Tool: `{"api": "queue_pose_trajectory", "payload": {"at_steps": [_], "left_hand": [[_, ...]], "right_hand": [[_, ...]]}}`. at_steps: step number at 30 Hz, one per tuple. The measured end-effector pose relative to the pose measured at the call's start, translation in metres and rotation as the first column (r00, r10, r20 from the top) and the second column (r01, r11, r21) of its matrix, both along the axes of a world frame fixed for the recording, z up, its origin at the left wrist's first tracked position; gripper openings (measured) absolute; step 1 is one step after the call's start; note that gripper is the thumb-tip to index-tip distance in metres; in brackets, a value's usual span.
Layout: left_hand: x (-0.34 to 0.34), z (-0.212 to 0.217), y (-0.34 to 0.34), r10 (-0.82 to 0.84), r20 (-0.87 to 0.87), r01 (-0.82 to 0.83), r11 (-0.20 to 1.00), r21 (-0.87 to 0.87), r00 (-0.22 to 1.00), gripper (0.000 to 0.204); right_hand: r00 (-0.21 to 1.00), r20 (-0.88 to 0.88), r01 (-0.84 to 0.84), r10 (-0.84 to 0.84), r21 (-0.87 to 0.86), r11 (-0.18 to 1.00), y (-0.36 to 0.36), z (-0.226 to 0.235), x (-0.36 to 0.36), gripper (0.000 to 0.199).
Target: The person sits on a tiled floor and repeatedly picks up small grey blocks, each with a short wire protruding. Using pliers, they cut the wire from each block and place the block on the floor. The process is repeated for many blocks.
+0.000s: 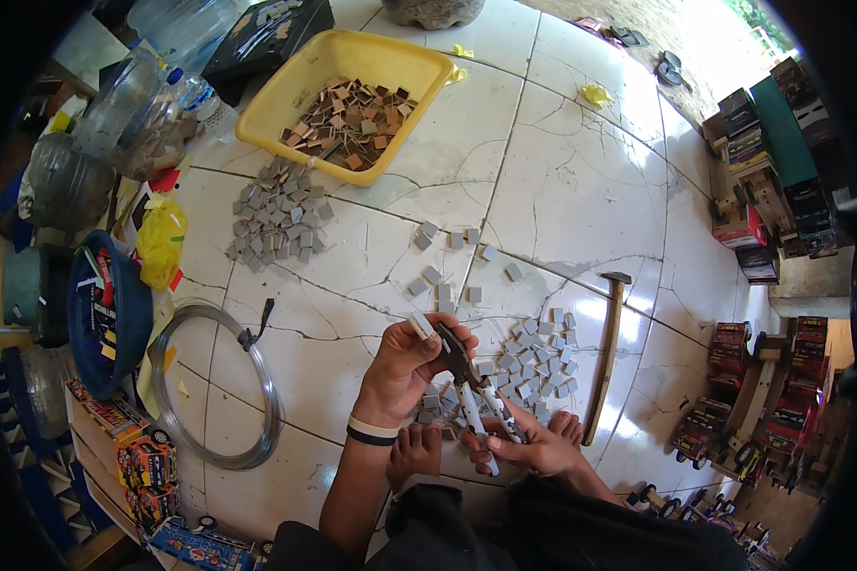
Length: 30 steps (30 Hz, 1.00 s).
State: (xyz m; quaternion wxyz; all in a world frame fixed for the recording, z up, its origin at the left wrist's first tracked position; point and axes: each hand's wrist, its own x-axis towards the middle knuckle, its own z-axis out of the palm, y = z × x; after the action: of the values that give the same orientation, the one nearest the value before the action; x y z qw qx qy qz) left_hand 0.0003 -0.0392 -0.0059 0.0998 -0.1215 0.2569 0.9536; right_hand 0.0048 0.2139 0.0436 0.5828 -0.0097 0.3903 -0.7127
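My left hand (398,366) is closed, pinching a small flat pale square piece (420,324) between thumb and fingers. In my right hand (541,449) are pliers (470,404) with white, dark-flecked handles. Their dark jaws reach up to my left fingers; whether they grip the piece there is hidden. Many small grey square pieces (533,357) lie loosely heaped on the floor just beyond my right hand. A few more grey pieces (445,290) are scattered farther out, and another grey heap (274,217) sits beside a yellow basin (383,173).
Brown square pieces (352,119) fill part of the basin. A coil of clear wire or tubing (167,400) lies at left, near a blue tub (78,328). To my right rests a hammer (607,357). Toy trucks (795,419) stand along both sides, on cracked white tiles (581,205).
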Motion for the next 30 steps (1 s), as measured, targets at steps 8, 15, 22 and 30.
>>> {"api": "queue_pose_trajectory", "payload": {"at_steps": [8,15,22,30], "left_hand": [[0.003,-0.002,-0.011,0.002,-0.076,-0.002,1.000,-0.001,0.997,0.022],[0.002,0.021,-0.020,0.008,-0.074,-0.023,0.977,-0.212,0.997,0.034],[-0.008,0.011,-0.016,0.102,0.041,-0.093,0.982,-0.165,0.994,0.023],[0.001,-0.004,0.024,0.281,-0.007,-0.281,0.959,-0.027,0.960,0.018]], "right_hand": [[0.514,-0.753,0.120,0.411,0.538,0.834,-0.017,0.010,-0.008,0.076],[0.672,-0.692,0.059,0.266,0.407,0.911,-0.015,0.017,-0.010,0.072],[0.885,-0.454,0.047,0.103,0.308,0.950,-0.009,0.012,-0.003,0.076],[0.970,-0.241,0.096,-0.041,0.223,0.970,-0.012,0.011,0.000,0.080]]}}
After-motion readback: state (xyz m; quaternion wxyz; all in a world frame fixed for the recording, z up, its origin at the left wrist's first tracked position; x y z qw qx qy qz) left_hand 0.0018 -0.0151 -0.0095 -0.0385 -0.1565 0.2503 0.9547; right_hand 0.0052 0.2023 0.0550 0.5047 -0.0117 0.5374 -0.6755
